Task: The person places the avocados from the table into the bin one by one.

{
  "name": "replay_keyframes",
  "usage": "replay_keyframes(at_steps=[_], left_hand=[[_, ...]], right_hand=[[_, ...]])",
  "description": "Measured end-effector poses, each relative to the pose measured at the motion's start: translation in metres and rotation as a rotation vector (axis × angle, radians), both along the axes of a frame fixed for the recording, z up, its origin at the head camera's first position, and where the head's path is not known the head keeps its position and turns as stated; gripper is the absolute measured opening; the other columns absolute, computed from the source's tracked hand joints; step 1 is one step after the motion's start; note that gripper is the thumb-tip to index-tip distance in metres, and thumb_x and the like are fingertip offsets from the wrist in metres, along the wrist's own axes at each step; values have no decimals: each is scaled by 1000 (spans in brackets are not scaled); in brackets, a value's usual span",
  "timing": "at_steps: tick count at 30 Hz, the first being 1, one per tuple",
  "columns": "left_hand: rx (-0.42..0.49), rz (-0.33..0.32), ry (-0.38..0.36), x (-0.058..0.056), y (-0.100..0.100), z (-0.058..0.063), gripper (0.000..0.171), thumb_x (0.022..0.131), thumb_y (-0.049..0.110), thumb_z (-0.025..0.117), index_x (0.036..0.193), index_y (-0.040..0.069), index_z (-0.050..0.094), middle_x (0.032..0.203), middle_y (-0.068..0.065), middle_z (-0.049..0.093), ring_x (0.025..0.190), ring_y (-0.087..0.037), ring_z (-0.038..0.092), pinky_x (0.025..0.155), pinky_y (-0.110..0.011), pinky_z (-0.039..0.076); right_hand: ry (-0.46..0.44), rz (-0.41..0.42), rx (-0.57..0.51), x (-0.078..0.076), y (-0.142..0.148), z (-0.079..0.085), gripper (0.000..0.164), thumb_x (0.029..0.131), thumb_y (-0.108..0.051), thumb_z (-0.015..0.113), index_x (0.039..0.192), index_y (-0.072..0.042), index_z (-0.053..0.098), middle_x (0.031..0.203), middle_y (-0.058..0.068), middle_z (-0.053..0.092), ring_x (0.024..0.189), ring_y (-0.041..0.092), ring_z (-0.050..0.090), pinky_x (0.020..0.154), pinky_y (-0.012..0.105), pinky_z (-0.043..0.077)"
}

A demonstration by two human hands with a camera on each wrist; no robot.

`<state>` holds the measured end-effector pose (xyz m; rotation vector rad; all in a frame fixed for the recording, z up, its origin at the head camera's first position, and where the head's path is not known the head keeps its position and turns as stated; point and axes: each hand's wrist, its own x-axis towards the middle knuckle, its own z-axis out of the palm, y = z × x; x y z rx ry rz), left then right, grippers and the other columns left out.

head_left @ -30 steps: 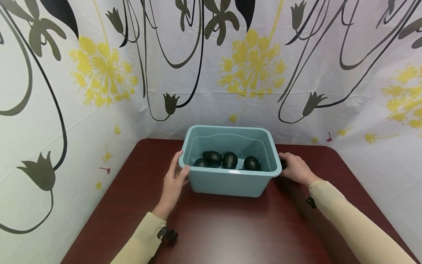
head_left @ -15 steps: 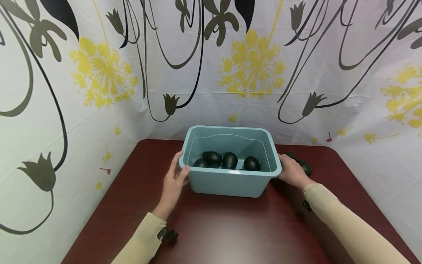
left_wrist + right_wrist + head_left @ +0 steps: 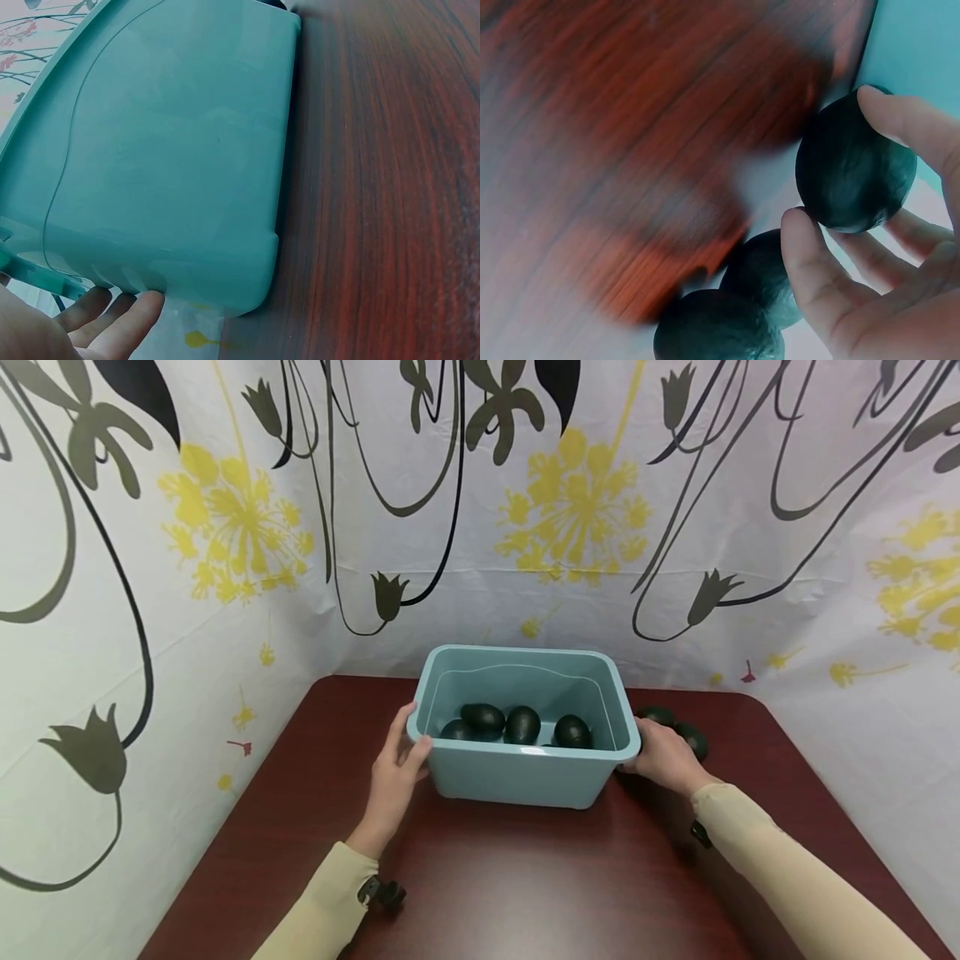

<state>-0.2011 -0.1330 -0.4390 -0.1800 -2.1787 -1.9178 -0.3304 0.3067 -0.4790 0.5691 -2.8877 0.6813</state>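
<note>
A light blue plastic bin (image 3: 517, 781) stands on the table with several dark green avocados (image 3: 522, 725) inside. My left hand (image 3: 393, 777) grips its near left corner, thumb by the front rim and fingers along the side. In the left wrist view, those fingers (image 3: 135, 322) touch the bin wall below the rim. My right hand (image 3: 663, 752) is beside the bin's right end. Its thumb and fingers hold an avocado (image 3: 847, 165) close to the bin's outer wall, as the right wrist view shows; in the head view the hand hides that avocado.
Two more avocados (image 3: 692, 741) lie on the dark red wooden table (image 3: 562, 877), just beyond my right hand. A white cloth with a flower print (image 3: 465, 543) hangs behind and at both sides of the table.
My right hand has moved slightly left toward the bin, uncovering the two avocados on the table beyond it. The left hand and the bin have stayed in place.
</note>
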Motion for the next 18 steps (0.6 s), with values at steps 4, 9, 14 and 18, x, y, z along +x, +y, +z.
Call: replay_keyframes(at_steps=[4,9,14,18], left_hand=[[1,0,-7,0,0,-1,63,101,40,61,156,36,32,156,-8,39,134,-33,49,94,-61,48],[1,-1,-4,0,0,-1,62,101,40,61,156,37,32,156,-8,39,134,-32,50,94,-61,48],[6,-1,-7,1,0,-1,62,101,40,61,156,38,33,156,-9,39,133,-32,51,94,-61,48],[7,0,-9,1,0,-2,62,101,40,61,155,38,33,156,-10,39,133,-32,51,94,-61,48]], right_hand=[[-12,-21,12,1,1,0,51,73,-30,91,116,-19,66,103,2,67,91,26,62,73,52,52],[-18,-31,21,4,5,1,64,73,-35,91,126,-14,63,107,6,65,95,30,63,76,55,52],[-27,-50,20,8,8,4,75,74,-35,90,134,-7,58,120,15,63,105,39,62,84,63,50],[-31,-75,13,11,12,9,75,74,-35,90,134,-5,57,126,19,61,109,40,60,87,65,49]])
